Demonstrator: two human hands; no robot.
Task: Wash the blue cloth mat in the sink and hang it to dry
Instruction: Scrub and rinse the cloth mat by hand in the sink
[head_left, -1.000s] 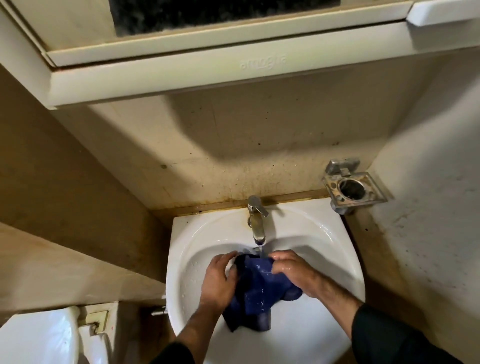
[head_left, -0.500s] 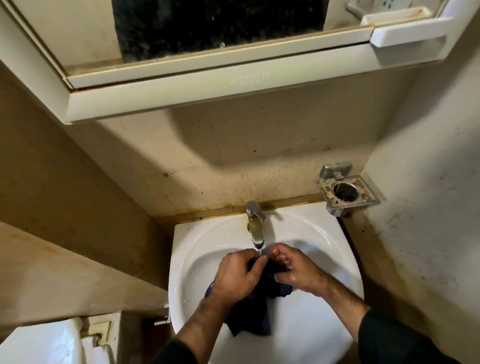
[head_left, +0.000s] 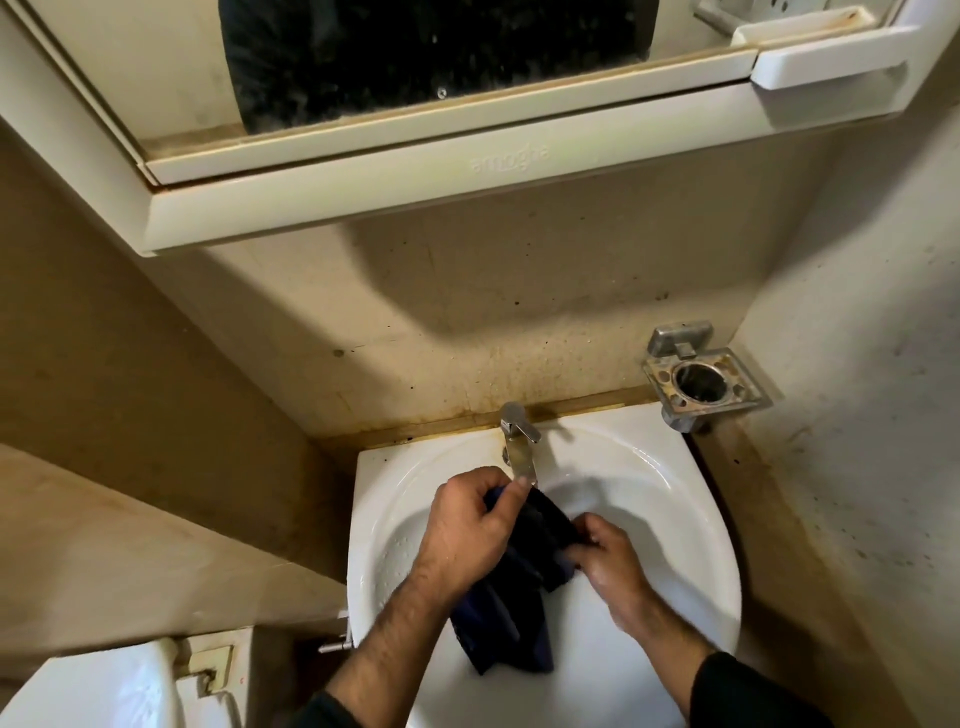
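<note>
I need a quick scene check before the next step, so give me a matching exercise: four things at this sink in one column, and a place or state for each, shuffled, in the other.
Things:
1. blue cloth mat
2. tap
3. metal holder
4. mirror cabinet

Places or states:
A. fixed to the wall right of the sink, its ring empty
B. mounted above the sink
C. bunched, held by the left hand and right hand over the basin
D. at the back rim of the sink, spout over the cloth

Pairs: 1-C, 2-D, 3-A, 4-B

Left hand (head_left: 467, 525), at lower centre of frame, is curling its fingers in a grip; right hand (head_left: 605, 561), lower right, is pinching likewise, forearms converging.
</note>
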